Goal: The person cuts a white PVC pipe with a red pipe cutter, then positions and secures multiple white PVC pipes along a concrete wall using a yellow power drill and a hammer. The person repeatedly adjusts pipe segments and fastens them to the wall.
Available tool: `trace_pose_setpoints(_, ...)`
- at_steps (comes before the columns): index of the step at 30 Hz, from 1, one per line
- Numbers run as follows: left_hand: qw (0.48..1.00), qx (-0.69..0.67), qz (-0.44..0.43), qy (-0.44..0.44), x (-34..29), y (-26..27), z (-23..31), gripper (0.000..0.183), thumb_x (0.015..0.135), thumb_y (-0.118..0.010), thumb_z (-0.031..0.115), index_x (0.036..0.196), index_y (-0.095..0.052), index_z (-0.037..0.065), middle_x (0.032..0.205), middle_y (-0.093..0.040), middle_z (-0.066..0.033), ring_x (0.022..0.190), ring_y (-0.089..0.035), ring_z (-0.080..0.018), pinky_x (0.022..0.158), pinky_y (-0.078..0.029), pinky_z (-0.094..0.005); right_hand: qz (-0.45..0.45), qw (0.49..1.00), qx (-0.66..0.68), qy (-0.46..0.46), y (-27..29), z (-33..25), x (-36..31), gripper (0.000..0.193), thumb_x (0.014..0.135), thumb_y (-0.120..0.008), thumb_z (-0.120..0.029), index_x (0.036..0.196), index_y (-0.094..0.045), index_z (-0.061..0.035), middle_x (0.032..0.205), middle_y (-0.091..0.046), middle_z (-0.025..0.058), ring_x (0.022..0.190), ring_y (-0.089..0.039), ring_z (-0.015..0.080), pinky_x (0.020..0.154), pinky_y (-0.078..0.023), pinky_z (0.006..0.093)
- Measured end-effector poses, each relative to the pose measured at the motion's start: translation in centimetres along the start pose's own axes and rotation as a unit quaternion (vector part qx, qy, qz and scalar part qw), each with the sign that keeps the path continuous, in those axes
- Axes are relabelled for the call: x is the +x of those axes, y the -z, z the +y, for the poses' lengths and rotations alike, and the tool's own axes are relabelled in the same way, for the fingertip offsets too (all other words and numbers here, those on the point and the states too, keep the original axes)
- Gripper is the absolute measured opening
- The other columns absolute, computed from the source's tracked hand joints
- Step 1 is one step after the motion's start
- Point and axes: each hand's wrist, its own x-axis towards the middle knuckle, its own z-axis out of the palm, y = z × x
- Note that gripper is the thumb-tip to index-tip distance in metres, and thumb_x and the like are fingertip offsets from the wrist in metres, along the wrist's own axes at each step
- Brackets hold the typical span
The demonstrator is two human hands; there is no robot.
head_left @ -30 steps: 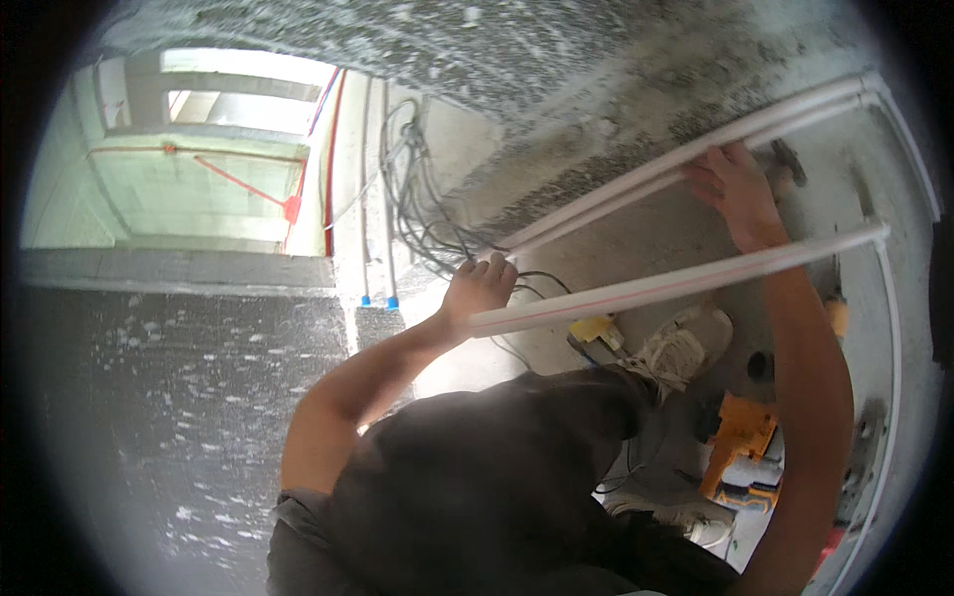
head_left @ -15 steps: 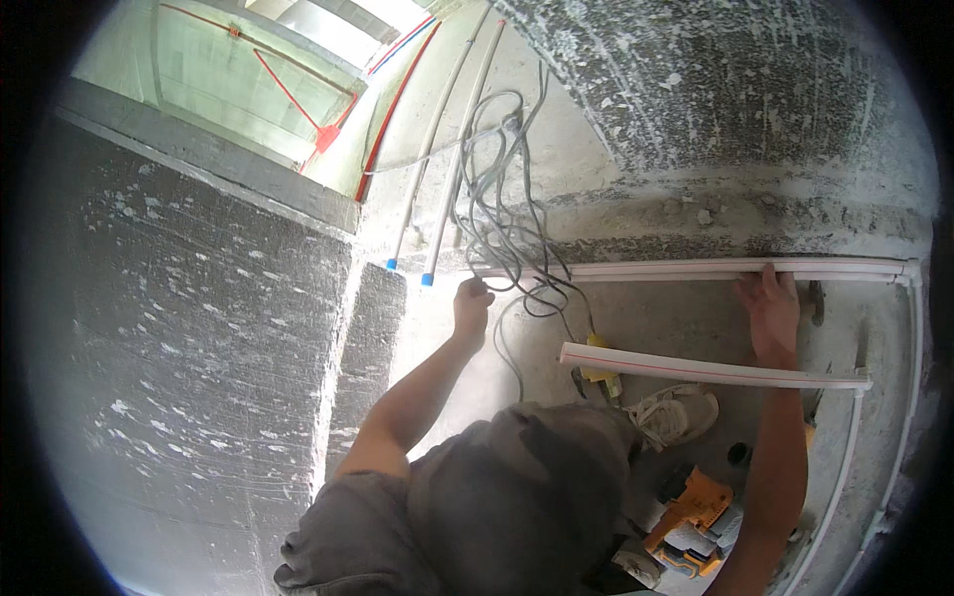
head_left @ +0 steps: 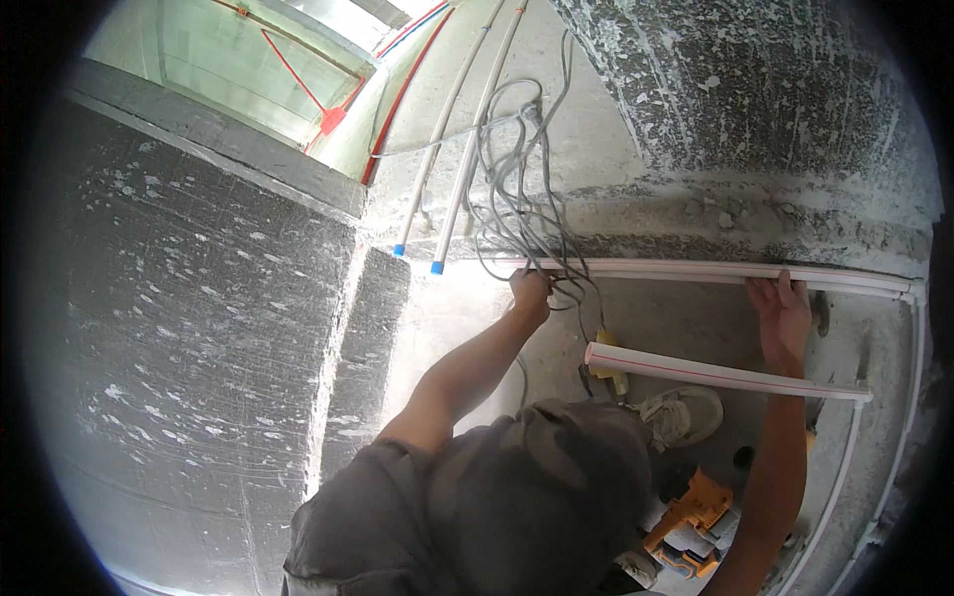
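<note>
White pipes [head_left: 676, 268] with thin red lines run side by side along the base of the far wall. My right hand [head_left: 783, 310] is closed on the pipe near its right end, fingertips over its upper edge. Farther left, my left hand [head_left: 532, 290] is curled at the pipe's lower edge, among loops of grey cable [head_left: 522, 214]. What its fingers grip is hidden. Nearer to me, a shorter white pipe [head_left: 696, 370] with a red line sticks out from the right and passes over my right forearm.
Two upright-running white pipes [head_left: 452, 214] with blue end caps lie left of the cable. A yellow connector [head_left: 608, 368] sits by the short pipe's free end. An orange-and-black power tool [head_left: 696, 512] lies near my shoe [head_left: 684, 417]. Dark rough walls stand left and far right.
My left hand has moved right along the pipe, into the cable loops. My right hand stays at the pipe's right part. The view has shifted slightly.
</note>
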Motion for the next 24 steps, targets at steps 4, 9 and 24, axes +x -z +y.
trace_pose_setpoints(4,0.997,0.026,-0.001,-0.077,-0.4,2.8,-0.7,0.018,0.085,-0.072,0.003,0.102,-0.074,0.003,0.099,-0.073,-0.0102,0.087,-0.068,-0.0227,0.075,-0.055,-0.0347,-0.011,1.0,0.009,0.0,0.4,0.1,0.0,0.031,0.109,-0.055,-0.018,0.136,-0.048,-0.0035,0.129,-0.063,0.0114,0.116,-0.067,0.0255,0.107,-0.054,0.0488)
trace_pose_setpoints(9,0.98,0.053,0.054,-0.184,3.6,14.1,-2.2,0.011,0.101,-0.06,0.013,0.099,-0.062,0.003,0.083,-0.069,-0.0146,0.065,-0.063,-0.0204,0.051,-0.047,-0.0328,-0.028,0.999,0.024,-0.021,-0.5,0.5,0.1,0.025,0.108,-0.057,-0.016,0.13,-0.05,-0.0056,0.123,-0.065,0.0095,0.112,-0.067,0.0258,0.104,-0.055,0.0498)
trace_pose_setpoints(24,0.952,-0.235,-0.074,0.184,-1.5,17.2,3.6,0.07,0.109,-0.038,0.048,0.155,-0.033,-0.006,0.135,-0.058,-0.0351,0.089,-0.065,-0.0388,0.077,-0.052,-0.0458,0.024,0.996,-0.089,-0.008,1.7,0.9,0.8,0.036,0.108,-0.059,-0.024,0.136,-0.047,-0.005,0.125,-0.062,0.0088,0.116,-0.064,0.0233,0.107,-0.051,0.0442)
